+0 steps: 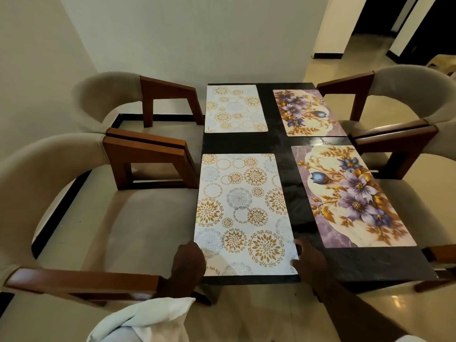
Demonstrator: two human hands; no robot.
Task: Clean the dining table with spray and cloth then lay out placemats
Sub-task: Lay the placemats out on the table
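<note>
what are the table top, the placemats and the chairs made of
Black rectangular table top: looks like polished stone or a stone-look slab, given the grey veining and sheen. Near white placemat with gold circles: probably thin printed plastic, lying flat and stiff. Curved chair: beige fabric padding on brown wooden arms.

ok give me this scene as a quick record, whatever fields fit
table: dark top, four mats laid
left column: near circle mat, far circle mat, white with gold rings
right column: near floral mat, far floral mat, purple
left grip: at the near circle mat's near left corner, fingers hidden
right grip: fingers touch that mat's near right edge
cloth: white, by the left forearm
spray: not in view
</note>
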